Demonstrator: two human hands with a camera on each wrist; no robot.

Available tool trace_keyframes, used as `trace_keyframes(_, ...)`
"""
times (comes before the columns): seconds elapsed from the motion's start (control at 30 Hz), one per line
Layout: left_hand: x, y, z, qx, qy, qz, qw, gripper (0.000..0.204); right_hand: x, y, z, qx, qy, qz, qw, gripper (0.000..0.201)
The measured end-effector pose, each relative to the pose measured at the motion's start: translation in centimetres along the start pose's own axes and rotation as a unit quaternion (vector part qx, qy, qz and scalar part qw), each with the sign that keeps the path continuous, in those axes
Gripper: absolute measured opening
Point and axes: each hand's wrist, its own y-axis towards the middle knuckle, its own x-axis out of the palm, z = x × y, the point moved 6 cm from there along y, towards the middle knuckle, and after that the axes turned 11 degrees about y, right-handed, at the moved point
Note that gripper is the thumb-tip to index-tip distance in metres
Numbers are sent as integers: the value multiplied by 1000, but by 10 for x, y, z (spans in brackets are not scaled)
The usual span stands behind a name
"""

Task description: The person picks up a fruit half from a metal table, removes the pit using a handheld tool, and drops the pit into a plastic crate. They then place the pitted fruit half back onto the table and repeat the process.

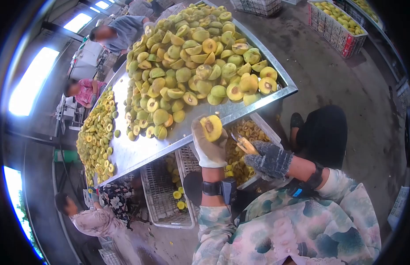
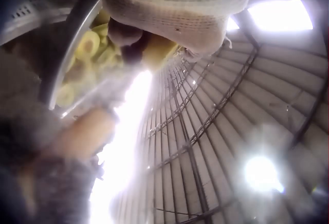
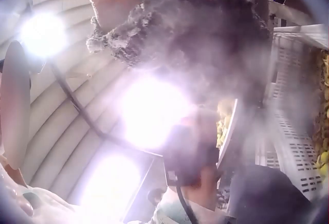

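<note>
In the head view my left hand [image 1: 210,149], in a whitish glove, holds a halved yellow-green fruit [image 1: 212,127] with its cut face up and a brown hollow in the flesh. My right hand [image 1: 272,161], in a dark grey knitted glove, grips a small tool with a wooden handle [image 1: 247,145]. The tool's thin metal tip points at the fruit, slightly apart from it. From the left wrist, the glove [image 2: 175,18] covers most of the fruit [image 2: 159,52], and the handle [image 2: 87,131] is blurred. Glare hides the fingers of the grey glove [image 3: 195,39] in the right wrist view.
A metal table [image 1: 134,152] bears a big heap of fruit halves [image 1: 183,75] and a smaller one [image 1: 99,132]. Below its edge stand a crate of brownish pieces [image 1: 247,168] and a white crate [image 1: 158,198]. Other people sit around the table; another filled crate [image 1: 335,35] stands behind.
</note>
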Motion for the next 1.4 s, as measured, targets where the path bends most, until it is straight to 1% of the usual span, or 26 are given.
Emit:
trace_keyframes(0.07, -9, -10, -4, -2, 12, 31, 999, 36, 4, 0, 0, 49, -13, 20, 999, 23)
trace_keyframes(0.17, -13, -20, -8, 19, 26, 4, 999, 36, 12, -1, -2, 53, -23, 11, 998, 24)
trace_keyframes(0.23, -16, -21, -2, 188, 209, -21, 960, 32, 17, -1, 1, 55, -33, 5, 998, 26)
trace_keyframes(0.27, -22, -20, -5, 187, 208, -19, 960, 32, 19, -1, 2, 55, -31, 6, 998, 25)
trace_keyframes(0.33, -18, -30, 7, 334, 411, -3, 849, 27, 23, -1, 0, 57, -31, 5, 998, 25)
trace_keyframes(0.37, -20, -31, 5, 333, 410, -1, 849, 27, 25, -3, 0, 79, 4, 4, 997, 24)
trace_keyframes(0.4, -26, -28, -1, 240, 232, -13, 943, 25, 28, -5, 1, 101, 38, 2, 994, 24)
trace_keyframes(0.43, -30, -26, -12, 135, 42, -24, 990, 23, 29, -5, 3, 103, 38, 2, 994, 24)
trace_keyframes(0.53, -31, -34, -9, 181, 117, -30, 976, 18, 33, -3, 16, 113, 37, 10, 993, 24)
trace_keyframes(0.57, -31, -37, -8, 180, 116, -28, 976, 18, 34, 0, 19, 91, 37, 5, 995, 24)
trace_keyframes(0.63, -21, -46, -2, 127, 30, -27, 991, 15, 37, 0, 20, 70, 36, 1, 997, 23)
trace_keyframes(0.73, -25, -48, -9, 123, 67, -45, 989, 15, 39, 0, 19, 55, 32, 5, 998, 22)
trace_keyframes(0.77, -26, -47, -12, 122, 67, -44, 989, 15, 39, -1, 22, 75, 35, 10, 996, 23)
trace_keyframes(0.83, -30, -45, -15, 152, 98, -19, 983, 18, 40, -2, 26, 97, 39, 15, 994, 23)
trace_keyframes(0.93, -31, -48, -18, 136, 108, -4, 985, 24, 43, -4, 33, 84, 69, 20, 994, 23)
trace_keyframes(1.0, -31, -48, -26, 132, 106, -1, 986, 28, 42, -1, 37, 50, -8, 24, 998, 21)
trace_keyframes(1.03, -31, -49, -31, 128, 104, 2, 986, 32, 43, -2, 38, 52, -6, 25, 998, 21)
trace_keyframes(1.07, -29, -51, -35, 127, 105, 3, 986, 32, 46, -3, 38, 62, 53, 16, 997, 21)
trace_keyframes(1.1, -29, -54, -36, 132, 92, 37, 986, 33, 48, -3, 35, 71, 111, 6, 991, 20)
trace_keyframes(1.13, -30, -55, -36, 137, 79, 69, 985, 35, 48, -3, 32, 70, 111, 6, 991, 20)
trace_keyframes(1.17, -39, -49, -41, 166, 113, 64, 978, 38, 48, -3, 30, 65, 121, -3, 991, 20)
trace_keyframes(1.23, -35, -52, -38, 173, 100, 70, 977, 38, 48, -6, 25, 64, 132, -12, 989, 20)
trace_keyframes(1.3, -32, -55, -33, 182, 90, 76, 976, 39, 50, -8, 23, 122, 149, -39, 980, 21)
trace_keyframes(1.33, -30, -58, -30, 202, 94, 66, 973, 39, 49, -6, 28, 121, 150, -39, 981, 21)
trace_keyframes(1.37, -27, -61, -28, 221, 97, 56, 969, 40, 49, -3, 22, 0, 85, -74, 994, 20)
trace_keyframes(1.4, -26, -64, -25, 221, 96, 55, 969, 40, 51, -6, 10, -120, 17, -106, 987, 19)
